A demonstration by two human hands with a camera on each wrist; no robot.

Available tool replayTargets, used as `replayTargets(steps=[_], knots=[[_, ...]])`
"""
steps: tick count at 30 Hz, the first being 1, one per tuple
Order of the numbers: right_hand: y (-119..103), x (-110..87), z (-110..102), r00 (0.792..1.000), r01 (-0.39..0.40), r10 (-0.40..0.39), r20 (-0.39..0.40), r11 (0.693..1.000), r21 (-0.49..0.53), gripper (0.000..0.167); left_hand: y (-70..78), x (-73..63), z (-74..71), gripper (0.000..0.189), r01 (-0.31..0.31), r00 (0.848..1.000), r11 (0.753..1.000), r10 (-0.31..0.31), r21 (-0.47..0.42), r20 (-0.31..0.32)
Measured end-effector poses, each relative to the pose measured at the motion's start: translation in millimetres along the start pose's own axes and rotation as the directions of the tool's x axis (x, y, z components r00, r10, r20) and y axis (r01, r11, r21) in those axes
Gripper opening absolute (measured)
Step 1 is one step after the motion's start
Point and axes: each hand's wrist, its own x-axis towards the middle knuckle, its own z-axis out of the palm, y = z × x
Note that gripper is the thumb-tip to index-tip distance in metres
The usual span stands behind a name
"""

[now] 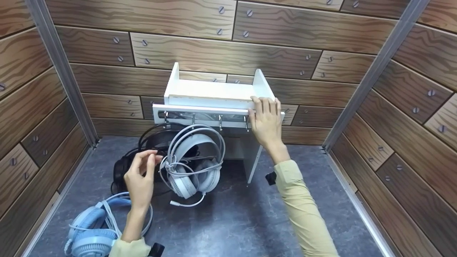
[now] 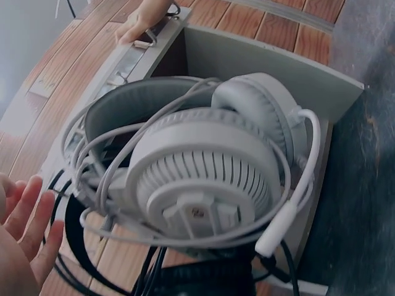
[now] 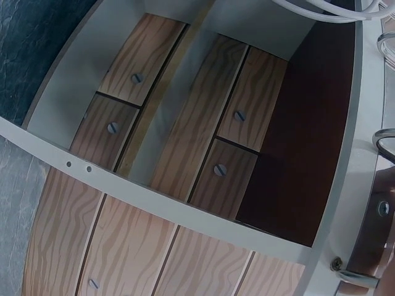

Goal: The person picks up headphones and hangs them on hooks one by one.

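A white headset [image 1: 194,164] with a wrapped cable and boom mic hangs at the hook rail [image 1: 207,110] of a white shelf [image 1: 214,89]. Behind it, to the left, is a black headset [image 1: 125,166], partly covered. My left hand [image 1: 141,176] is just left of the white headset, fingers loosely bent; in the left wrist view its fingers [image 2: 43,240] are spread beside the cable and hold nothing. With my right hand [image 1: 266,123] I grip the rail's right end, fingers over the top and thumb in front. The right wrist view shows the shelf's underside, not the fingertips.
A light blue headset [image 1: 91,228] with its cable lies on the dark grey floor [image 1: 228,228] at front left. Bare metal hooks [image 1: 220,121] stick out from the rail. Wood-patterned walls [image 1: 403,142] enclose the area on the left, back and right.
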Motion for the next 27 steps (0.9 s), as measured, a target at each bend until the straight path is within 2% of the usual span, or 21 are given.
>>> replayTargets(steps=[6, 13, 19, 24, 27], knots=[[0.2, 0.4, -0.2, 1.0, 0.004, -0.004, -0.01, 1.0, 0.005, 0.043, -4.3, -4.9, -17.3, 0.012, 0.026, 1.0, 1.0, -0.026, 0.013, -0.001], [0.6, 0.3, 0.4, 1.0, 0.005, -0.005, -0.02, 1.0, 0.007, 0.042, -42.8, -20.9, -40.9, 0.011, 0.006, 1.0, 0.993, -0.009, 0.121, 0.029], [0.5, 1.1, 0.2, 1.0, -0.002, 0.002, -0.015, 1.0, 0.012, 0.041, -58.2, -39.0, -53.7, 0.011, -0.011, 0.998, 0.974, -0.003, 0.228, 0.06], [-0.1, 0.4, -0.5, 1.0, -0.01, 0.01, -0.002, 1.0, 0.016, 0.042, -71.1, -60.0, -55.7, 0.01, 0.001, 0.993, 0.939, -0.041, 0.344, 0.111], [-1.2, 0.2, -0.2, 1.0, -0.015, 0.015, 0.006, 1.0, 0.022, 0.042, -80.0, -75.0, -56.4, 0.009, 0.007, 0.986, 0.892, -0.081, 0.451, 0.145]])
